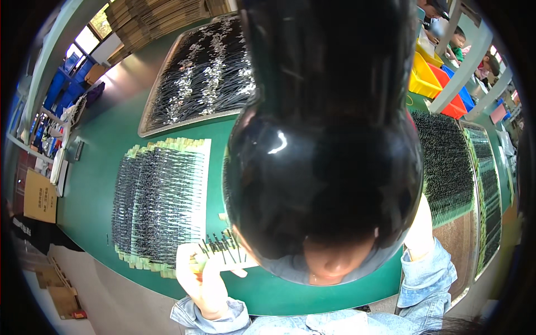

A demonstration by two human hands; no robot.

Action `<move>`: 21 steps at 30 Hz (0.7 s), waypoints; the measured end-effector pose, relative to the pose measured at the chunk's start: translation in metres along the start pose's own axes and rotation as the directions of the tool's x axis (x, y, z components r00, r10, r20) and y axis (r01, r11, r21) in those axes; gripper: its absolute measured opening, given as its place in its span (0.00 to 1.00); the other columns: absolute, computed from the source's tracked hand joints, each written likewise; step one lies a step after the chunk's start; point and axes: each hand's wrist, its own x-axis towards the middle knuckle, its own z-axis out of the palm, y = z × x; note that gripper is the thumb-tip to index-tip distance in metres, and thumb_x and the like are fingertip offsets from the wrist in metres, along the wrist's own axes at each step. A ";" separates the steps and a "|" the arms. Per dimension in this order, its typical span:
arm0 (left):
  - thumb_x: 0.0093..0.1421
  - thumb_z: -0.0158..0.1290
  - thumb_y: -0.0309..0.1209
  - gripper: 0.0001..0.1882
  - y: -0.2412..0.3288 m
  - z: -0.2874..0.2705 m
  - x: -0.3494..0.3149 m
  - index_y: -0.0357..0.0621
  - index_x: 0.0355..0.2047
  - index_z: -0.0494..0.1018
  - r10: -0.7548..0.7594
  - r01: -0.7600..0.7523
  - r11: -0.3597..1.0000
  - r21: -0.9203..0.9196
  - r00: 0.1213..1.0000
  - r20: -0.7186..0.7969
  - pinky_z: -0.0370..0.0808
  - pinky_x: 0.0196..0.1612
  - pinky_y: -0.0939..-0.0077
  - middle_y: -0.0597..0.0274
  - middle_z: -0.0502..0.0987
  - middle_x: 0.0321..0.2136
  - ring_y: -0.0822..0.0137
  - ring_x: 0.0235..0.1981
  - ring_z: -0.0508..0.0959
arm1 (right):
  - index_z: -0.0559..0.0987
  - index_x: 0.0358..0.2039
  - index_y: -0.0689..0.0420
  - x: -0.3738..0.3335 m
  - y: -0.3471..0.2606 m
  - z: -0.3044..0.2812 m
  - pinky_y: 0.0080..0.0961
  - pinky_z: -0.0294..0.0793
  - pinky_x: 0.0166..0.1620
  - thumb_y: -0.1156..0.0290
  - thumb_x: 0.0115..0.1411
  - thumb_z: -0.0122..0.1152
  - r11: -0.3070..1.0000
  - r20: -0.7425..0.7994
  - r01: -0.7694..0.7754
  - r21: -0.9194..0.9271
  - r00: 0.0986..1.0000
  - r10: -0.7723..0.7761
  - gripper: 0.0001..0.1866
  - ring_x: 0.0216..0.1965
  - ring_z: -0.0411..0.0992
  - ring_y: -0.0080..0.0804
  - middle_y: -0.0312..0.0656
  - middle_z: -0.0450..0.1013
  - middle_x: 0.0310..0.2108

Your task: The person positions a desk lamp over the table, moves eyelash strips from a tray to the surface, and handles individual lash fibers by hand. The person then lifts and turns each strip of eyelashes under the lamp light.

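Observation:
At the table's near side, my left hand (204,282) is closed on the end of a pale strip (234,263) with several thin black pins (226,245) standing along it. The strip's other end runs behind a large glossy black rounded object (324,151) that fills the middle of the view. Only the back and wrist of my right hand (421,226) show at that object's right edge; its fingers are hidden. Left of the strip lie close rows of similar black pins (159,201) on pale strips, side by side on the green table (89,195).
A shallow tray (146,125) of black stems with silvery-white bits lies at the back left. To the right are a dense black block of pins (446,162) and another loaded tray (486,190). Yellow (422,78) and red bins (448,95) stand behind, near other people.

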 end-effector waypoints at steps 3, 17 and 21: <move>0.48 0.39 0.14 0.10 0.005 0.002 -0.001 0.31 0.33 0.57 -0.011 0.010 1.000 0.023 1.000 0.018 0.73 0.16 0.73 0.49 0.68 0.22 0.61 0.15 0.73 | 0.69 0.37 0.62 0.000 -0.003 0.001 0.15 0.61 0.23 0.67 0.58 0.41 0.999 0.021 0.023 -0.032 1.000 -0.022 0.13 0.17 0.62 0.21 0.37 0.66 0.22; 0.54 0.40 0.21 0.14 0.003 -0.004 -0.007 0.29 0.42 0.59 -0.091 0.076 0.992 0.105 0.985 0.149 0.65 0.35 0.84 0.60 0.66 0.33 0.73 0.31 0.68 | 0.67 0.42 0.63 0.005 -0.006 0.001 0.10 0.62 0.23 0.76 0.57 0.36 0.970 0.062 0.020 -0.241 0.998 -0.005 0.14 0.22 0.62 0.16 0.36 0.67 0.30; 0.48 0.35 0.15 0.13 0.009 0.000 -0.008 0.32 0.36 0.61 -0.128 0.108 0.984 0.140 0.982 0.138 0.61 0.30 0.93 0.66 0.65 0.27 0.81 0.25 0.62 | 0.66 0.45 0.64 0.007 -0.002 -0.011 0.16 0.67 0.31 0.75 0.57 0.38 0.941 0.026 0.070 -0.332 0.998 -0.065 0.16 0.29 0.66 0.23 0.42 0.67 0.37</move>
